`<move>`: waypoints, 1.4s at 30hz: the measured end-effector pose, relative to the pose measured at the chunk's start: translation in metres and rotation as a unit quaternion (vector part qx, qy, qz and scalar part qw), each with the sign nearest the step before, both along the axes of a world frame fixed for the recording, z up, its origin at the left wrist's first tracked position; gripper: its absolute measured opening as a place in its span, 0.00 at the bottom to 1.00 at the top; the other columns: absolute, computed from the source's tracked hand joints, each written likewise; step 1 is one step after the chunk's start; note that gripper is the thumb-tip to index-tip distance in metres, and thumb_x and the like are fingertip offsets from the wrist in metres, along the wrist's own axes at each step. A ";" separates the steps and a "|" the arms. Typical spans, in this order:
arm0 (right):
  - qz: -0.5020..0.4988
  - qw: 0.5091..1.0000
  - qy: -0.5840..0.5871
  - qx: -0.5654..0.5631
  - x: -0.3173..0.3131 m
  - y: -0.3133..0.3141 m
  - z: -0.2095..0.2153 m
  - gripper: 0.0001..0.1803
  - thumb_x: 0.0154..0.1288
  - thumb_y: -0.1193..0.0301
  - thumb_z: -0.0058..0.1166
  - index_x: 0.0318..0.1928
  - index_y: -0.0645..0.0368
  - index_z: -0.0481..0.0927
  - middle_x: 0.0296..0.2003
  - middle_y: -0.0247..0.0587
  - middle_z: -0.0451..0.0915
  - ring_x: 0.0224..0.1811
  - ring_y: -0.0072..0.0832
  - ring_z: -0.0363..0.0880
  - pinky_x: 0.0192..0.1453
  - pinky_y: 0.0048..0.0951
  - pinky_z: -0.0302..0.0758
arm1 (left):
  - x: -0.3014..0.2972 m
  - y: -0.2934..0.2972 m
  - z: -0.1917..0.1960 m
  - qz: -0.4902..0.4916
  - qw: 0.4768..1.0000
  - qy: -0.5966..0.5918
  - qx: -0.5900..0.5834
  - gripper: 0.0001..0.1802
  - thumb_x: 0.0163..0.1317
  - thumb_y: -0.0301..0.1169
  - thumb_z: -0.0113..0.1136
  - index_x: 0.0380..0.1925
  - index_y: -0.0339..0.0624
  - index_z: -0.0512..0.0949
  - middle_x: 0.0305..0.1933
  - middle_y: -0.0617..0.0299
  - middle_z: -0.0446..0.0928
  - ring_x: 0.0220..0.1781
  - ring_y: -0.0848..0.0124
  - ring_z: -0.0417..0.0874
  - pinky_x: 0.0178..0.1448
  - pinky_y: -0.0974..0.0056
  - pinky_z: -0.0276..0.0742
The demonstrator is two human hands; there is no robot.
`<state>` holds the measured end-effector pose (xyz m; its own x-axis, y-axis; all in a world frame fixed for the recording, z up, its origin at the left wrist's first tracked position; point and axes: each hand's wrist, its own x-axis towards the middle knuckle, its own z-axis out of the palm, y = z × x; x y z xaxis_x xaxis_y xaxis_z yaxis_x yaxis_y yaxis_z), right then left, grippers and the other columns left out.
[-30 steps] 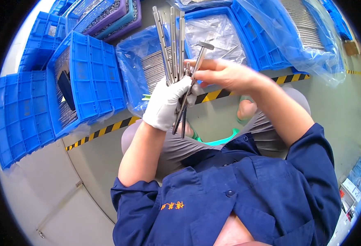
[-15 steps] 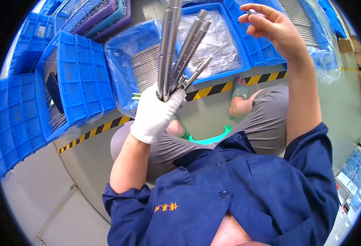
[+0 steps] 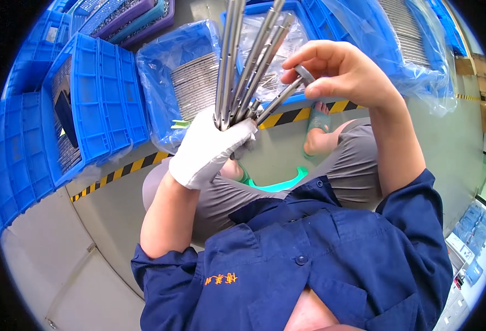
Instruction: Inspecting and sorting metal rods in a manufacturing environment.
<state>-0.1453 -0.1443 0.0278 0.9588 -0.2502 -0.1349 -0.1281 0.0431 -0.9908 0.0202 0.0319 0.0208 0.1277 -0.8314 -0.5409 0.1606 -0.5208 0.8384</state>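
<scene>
My left hand [image 3: 210,146], in a white glove, is closed around a fanned bundle of long silvery metal rods [image 3: 248,60] with small holes along them. One shorter rod [image 3: 280,99] leans out to the right from the same grip. At its far end my bare right hand [image 3: 348,71] pinches a small grey disc-shaped piece [image 3: 305,74] between thumb and fingers. The piece appears to touch the rod's tip; whether it is joined to it, I cannot tell.
Ahead stands a blue crate [image 3: 146,83] lined with clear plastic, holding rows of rods [image 3: 196,85]. Stacked blue crates [image 3: 108,94] are on the left. Purple and teal baskets [image 3: 157,22] of small parts sit behind. Black-and-yellow tape [image 3: 287,118] crosses the floor.
My right hand has come down and left from the upper right, bringing the small piece to the end of the shorter rod. The left hand keeps its grip on the bundle.
</scene>
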 end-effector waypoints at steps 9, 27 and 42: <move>0.009 0.999 -0.007 0.036 0.005 0.013 -0.005 0.17 0.50 0.77 0.58 0.42 0.62 0.72 0.34 0.36 0.76 0.37 0.18 0.73 0.44 0.19 0.70 | -0.008 0.003 -0.004 0.001 0.999 -0.041 -0.032 0.05 0.51 0.27 0.54 0.26 0.36 0.73 0.19 0.64 0.71 0.19 0.79 0.70 0.24 0.74 0.65; -0.109 0.987 -0.064 -0.101 -0.016 -0.035 0.002 0.15 0.55 0.74 0.52 0.45 0.58 0.73 0.37 0.38 0.76 0.34 0.19 0.73 0.41 0.20 0.72 | -0.011 0.006 -0.007 0.011 0.992 0.121 -0.019 0.10 0.54 0.35 0.54 0.25 0.40 0.70 0.17 0.67 0.67 0.16 0.82 0.64 0.19 0.77 0.56; -0.020 0.991 -0.041 0.125 0.000 -0.001 -0.022 0.23 0.49 0.68 0.60 0.47 0.59 0.69 0.43 0.46 0.75 0.32 0.17 0.73 0.40 0.18 0.71 | -0.014 0.000 -0.005 0.028 0.996 0.081 -0.028 0.07 0.52 0.32 0.52 0.20 0.41 0.71 0.17 0.68 0.67 0.17 0.82 0.65 0.21 0.76 0.59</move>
